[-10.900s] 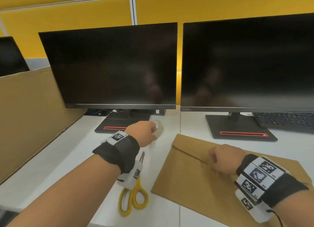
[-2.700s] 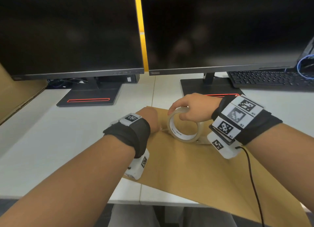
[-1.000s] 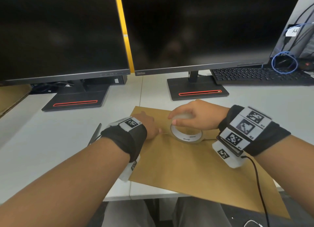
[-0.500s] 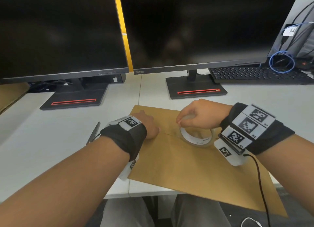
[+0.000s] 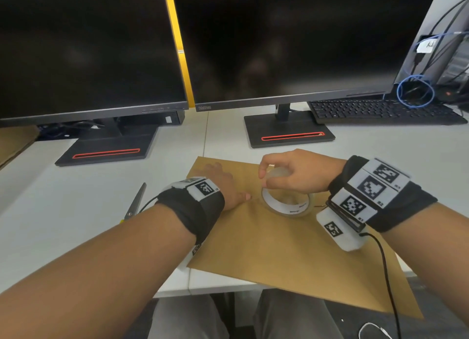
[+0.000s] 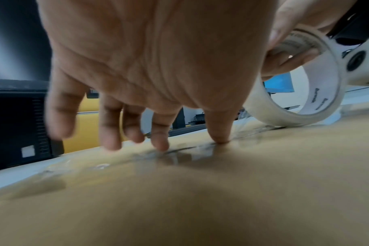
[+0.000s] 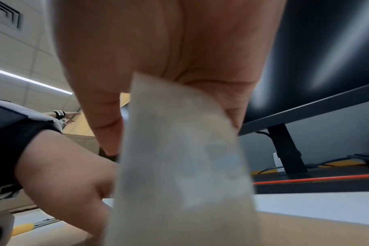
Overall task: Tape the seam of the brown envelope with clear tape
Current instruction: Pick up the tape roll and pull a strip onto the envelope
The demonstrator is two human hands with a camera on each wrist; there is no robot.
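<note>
A brown envelope (image 5: 279,247) lies flat on the white desk (image 5: 63,224), its near corner over the desk edge. My left hand (image 5: 223,184) rests on it with fingers spread; in the left wrist view the thumb and fingertips (image 6: 219,136) press a shiny strip of clear tape (image 6: 179,154) onto the envelope (image 6: 200,199). My right hand (image 5: 291,173) grips the roll of clear tape (image 5: 286,203), which stands tilted on the envelope just right of the left hand. The roll (image 6: 301,93) fills the right wrist view (image 7: 179,166), held between thumb and fingers.
Two dark monitors (image 5: 279,41) stand on black bases (image 5: 289,133) behind the envelope. Scissors (image 5: 135,201) lie on the desk left of my left wrist. A black keyboard (image 5: 380,110) and blue cables (image 5: 413,90) sit at the back right. Cardboard (image 5: 12,143) leans at the far left.
My right hand has drawn the roll to the right along the envelope, away from the left hand, which stays pressing the taped seam. The view has shifted slightly.
</note>
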